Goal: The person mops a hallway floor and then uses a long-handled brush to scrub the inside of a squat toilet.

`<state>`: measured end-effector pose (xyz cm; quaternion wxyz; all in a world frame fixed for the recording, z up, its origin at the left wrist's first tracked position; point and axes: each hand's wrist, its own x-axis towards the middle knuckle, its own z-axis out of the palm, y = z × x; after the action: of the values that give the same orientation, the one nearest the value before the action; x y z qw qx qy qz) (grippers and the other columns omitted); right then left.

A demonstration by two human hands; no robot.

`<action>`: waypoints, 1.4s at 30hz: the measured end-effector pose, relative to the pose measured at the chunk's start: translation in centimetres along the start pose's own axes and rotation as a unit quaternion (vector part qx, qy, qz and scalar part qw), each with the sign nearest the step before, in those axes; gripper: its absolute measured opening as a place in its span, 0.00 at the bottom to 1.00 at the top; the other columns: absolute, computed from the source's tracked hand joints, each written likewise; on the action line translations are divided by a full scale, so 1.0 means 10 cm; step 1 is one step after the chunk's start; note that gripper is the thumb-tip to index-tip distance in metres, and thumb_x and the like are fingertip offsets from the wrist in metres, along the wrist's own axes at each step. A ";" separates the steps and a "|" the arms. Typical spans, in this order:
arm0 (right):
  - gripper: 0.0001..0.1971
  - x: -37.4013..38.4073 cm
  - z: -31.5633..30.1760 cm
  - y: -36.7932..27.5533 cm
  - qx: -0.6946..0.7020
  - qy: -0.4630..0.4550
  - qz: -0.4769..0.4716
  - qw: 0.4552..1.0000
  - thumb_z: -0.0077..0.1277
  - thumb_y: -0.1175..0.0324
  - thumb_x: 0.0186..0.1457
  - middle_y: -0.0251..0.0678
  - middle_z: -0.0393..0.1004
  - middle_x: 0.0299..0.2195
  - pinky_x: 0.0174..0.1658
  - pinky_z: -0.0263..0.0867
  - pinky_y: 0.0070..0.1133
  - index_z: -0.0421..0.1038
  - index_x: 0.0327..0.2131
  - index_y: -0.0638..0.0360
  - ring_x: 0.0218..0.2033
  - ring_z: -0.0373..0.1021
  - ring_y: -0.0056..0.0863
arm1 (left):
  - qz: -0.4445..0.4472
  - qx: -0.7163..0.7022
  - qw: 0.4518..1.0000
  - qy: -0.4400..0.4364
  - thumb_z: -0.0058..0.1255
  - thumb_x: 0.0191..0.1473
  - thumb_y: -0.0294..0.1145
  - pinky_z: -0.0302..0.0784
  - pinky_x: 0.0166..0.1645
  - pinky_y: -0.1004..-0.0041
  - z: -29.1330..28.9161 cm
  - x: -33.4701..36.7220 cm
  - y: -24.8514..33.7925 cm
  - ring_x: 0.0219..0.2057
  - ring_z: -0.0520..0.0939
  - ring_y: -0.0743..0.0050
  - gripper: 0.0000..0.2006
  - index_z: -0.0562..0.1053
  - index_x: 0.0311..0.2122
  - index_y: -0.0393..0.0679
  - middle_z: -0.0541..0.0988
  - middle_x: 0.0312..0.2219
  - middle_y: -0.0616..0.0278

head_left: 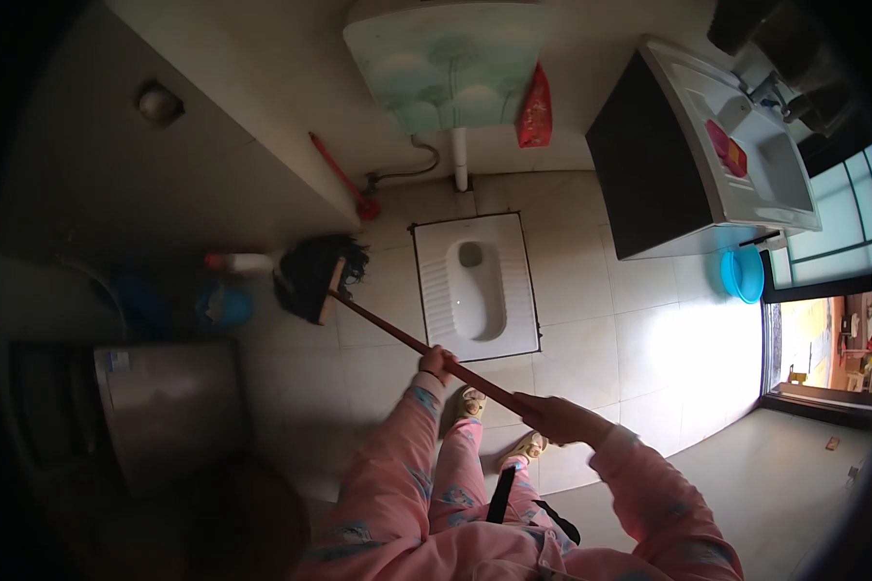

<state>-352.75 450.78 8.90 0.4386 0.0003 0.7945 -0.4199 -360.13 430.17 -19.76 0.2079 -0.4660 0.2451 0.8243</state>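
Note:
A mop with a brown wooden handle slants across the middle, from upper left down to the right. My left hand is closed around the handle about midway. Farther up, near the end close to my body, my right hand grips the same handle. The mop's dark stringy head and its light wooden bar rest against the tiled floor at the left, near the wall corner. To the right of the mop head lies a white squat toilet, set into the floor.
A red plunger-like tool leans at the wall. A pale green cistern hangs above the toilet. At right stand a sink cabinet and a blue basin. A white bottle and metallic appliance are at left.

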 end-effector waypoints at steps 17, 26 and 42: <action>0.23 -1.88 0.36 1.31 0.536 0.271 0.172 0.781 0.42 0.68 0.55 0.28 0.60 0.15 0.13 0.52 0.15 0.55 0.54 0.51 0.12 0.55 0.15 | -0.085 0.420 0.902 -0.049 0.37 0.49 0.25 0.71 0.18 0.67 1.77 -0.43 -2.67 0.13 0.67 0.69 0.02 0.61 0.29 0.38 0.64 0.14 0.61; 0.25 -2.18 1.22 1.82 0.633 0.359 0.180 0.662 0.40 0.65 0.56 0.30 0.59 0.16 0.14 0.55 0.17 0.48 0.57 0.48 0.12 0.56 0.18 | -0.133 0.644 0.744 -0.119 0.40 0.48 0.28 0.75 0.17 0.60 1.59 -0.64 -3.84 0.17 0.77 0.58 0.14 0.62 0.38 0.28 0.72 0.19 0.50; 0.24 -3.95 2.34 1.92 0.603 0.324 0.420 0.596 0.39 0.63 0.57 0.30 0.58 0.15 0.14 0.54 0.17 0.47 0.57 0.41 0.12 0.55 0.19 | -0.583 0.524 0.621 0.024 0.43 0.47 0.22 0.73 0.24 0.57 -1.09 -2.83 -5.33 0.18 0.72 0.61 0.05 0.64 0.32 0.39 0.69 0.16 0.57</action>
<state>-305.08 462.17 17.48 0.1803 0.7340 0.3625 -0.5453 -308.87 462.73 -11.18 0.8476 -0.3432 0.3174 0.2512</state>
